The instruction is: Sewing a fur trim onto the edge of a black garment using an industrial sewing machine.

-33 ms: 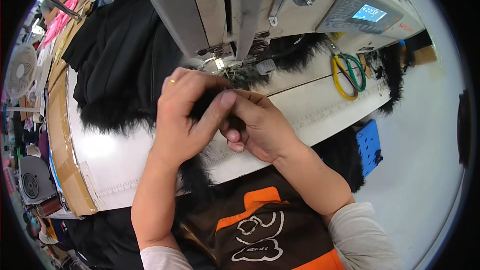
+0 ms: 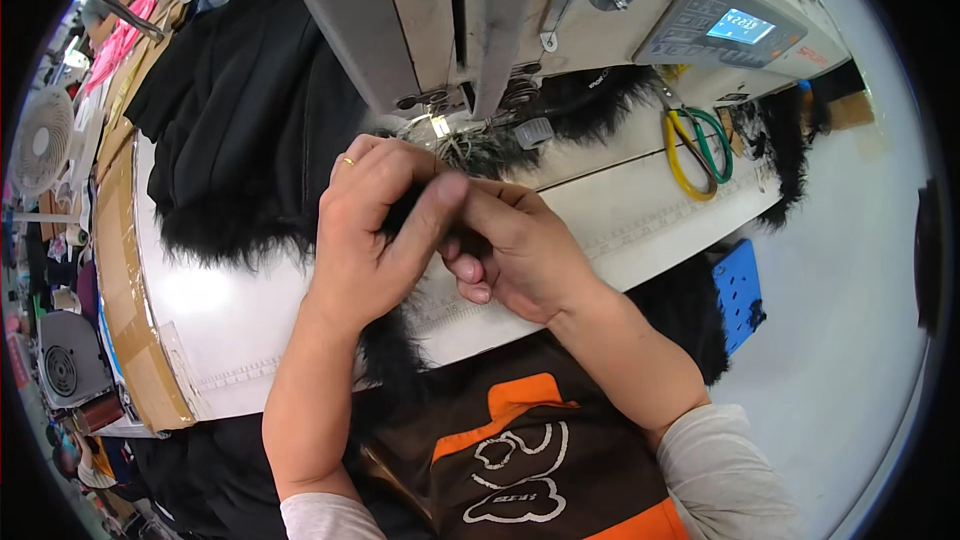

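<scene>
My left hand (image 2: 360, 240) and my right hand (image 2: 530, 250) meet just in front of the sewing machine's (image 2: 345, 30) lit needle area. Fingers of both are bent and pressed together at the tips, closed on black fur trim (image 2: 392, 348). Most of the trim between them is hidden behind the fingers; a fluffy length hangs below my left wrist over the table's near edge. A ring sits on a left finger. Left of my hands a black garment (image 2: 245, 110) with a furry border is spread on the white worktable (image 2: 225, 305).
Scissors (image 2: 670, 148) with yellow and green handles lie right of the needle. More black fur (image 2: 790, 160) hangs at the table's right end. Below it is a blue perforated piece (image 2: 738, 290). Taped cardboard (image 2: 125, 290) edges the left side, beside a white fan (image 2: 45, 143).
My left hand has shifted very slightly to the right, and its thumb tip has moved up a little against the right fingers. Everything else looks the same.
</scene>
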`<action>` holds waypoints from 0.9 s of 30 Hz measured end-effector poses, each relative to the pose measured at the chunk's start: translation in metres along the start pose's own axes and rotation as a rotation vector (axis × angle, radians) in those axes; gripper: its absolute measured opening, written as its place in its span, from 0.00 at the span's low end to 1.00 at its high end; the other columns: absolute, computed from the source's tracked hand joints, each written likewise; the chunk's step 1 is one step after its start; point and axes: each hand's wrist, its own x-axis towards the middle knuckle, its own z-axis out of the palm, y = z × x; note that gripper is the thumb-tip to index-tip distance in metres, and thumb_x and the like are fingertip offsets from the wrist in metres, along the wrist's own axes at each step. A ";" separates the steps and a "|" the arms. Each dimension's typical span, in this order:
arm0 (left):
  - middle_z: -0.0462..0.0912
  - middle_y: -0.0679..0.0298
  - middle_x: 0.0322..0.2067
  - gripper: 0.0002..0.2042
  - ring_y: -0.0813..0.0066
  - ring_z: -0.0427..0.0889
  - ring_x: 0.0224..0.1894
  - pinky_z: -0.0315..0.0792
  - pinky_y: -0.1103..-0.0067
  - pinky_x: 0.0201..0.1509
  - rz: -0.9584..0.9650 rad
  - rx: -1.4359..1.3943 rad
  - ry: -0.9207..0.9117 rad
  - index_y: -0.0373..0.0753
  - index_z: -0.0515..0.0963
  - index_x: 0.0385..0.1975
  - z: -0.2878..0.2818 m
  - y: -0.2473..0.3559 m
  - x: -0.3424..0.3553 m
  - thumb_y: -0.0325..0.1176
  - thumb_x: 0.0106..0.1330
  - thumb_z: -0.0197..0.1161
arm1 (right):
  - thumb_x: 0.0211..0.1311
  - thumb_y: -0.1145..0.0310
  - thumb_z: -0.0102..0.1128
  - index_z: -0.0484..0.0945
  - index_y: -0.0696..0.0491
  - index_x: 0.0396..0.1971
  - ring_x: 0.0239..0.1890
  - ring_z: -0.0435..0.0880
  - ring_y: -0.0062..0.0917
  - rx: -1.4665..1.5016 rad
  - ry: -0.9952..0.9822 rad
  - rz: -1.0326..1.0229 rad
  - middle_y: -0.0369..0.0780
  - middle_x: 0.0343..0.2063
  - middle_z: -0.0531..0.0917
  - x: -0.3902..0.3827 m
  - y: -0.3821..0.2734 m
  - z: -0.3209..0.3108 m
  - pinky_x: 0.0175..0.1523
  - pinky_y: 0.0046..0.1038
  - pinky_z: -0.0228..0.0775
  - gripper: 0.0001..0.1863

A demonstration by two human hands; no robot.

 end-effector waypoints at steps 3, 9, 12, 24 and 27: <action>0.82 0.62 0.31 0.03 0.62 0.78 0.36 0.69 0.73 0.46 -0.001 0.086 0.060 0.35 0.80 0.30 -0.004 -0.004 0.000 0.24 0.63 0.68 | 0.72 0.64 0.59 0.79 0.58 0.34 0.20 0.75 0.15 -0.379 0.014 -0.028 0.34 0.23 0.79 -0.004 -0.007 -0.002 0.21 0.22 0.66 0.12; 0.76 0.63 0.25 0.08 0.62 0.74 0.32 0.66 0.71 0.40 0.136 0.303 0.018 0.36 0.73 0.22 -0.005 -0.015 -0.004 0.23 0.58 0.67 | 0.74 0.65 0.61 0.80 0.59 0.57 0.28 0.77 0.13 -0.446 0.040 -0.276 0.35 0.37 0.85 0.006 -0.020 -0.005 0.26 0.18 0.68 0.18; 0.75 0.64 0.23 0.10 0.63 0.74 0.32 0.66 0.71 0.40 0.174 0.352 -0.007 0.37 0.71 0.21 -0.008 -0.017 -0.004 0.24 0.54 0.68 | 0.73 0.63 0.62 0.82 0.59 0.51 0.27 0.77 0.15 -0.205 -0.049 -0.256 0.36 0.35 0.85 0.022 -0.013 0.000 0.27 0.20 0.70 0.16; 0.69 0.65 0.19 0.11 0.63 0.69 0.27 0.64 0.71 0.37 0.175 0.417 -0.174 0.40 0.68 0.16 -0.017 -0.010 0.000 0.25 0.46 0.68 | 0.70 0.60 0.64 0.75 0.53 0.26 0.17 0.65 0.16 -0.203 0.043 -0.117 0.31 0.17 0.68 0.050 -0.020 -0.001 0.21 0.25 0.62 0.16; 0.73 0.65 0.22 0.09 0.64 0.72 0.27 0.65 0.72 0.37 0.234 0.330 -0.098 0.39 0.74 0.21 -0.010 -0.010 0.002 0.25 0.45 0.70 | 0.66 0.61 0.67 0.73 0.52 0.25 0.18 0.68 0.16 -0.373 0.172 -0.176 0.31 0.17 0.69 0.044 -0.021 -0.011 0.21 0.24 0.61 0.15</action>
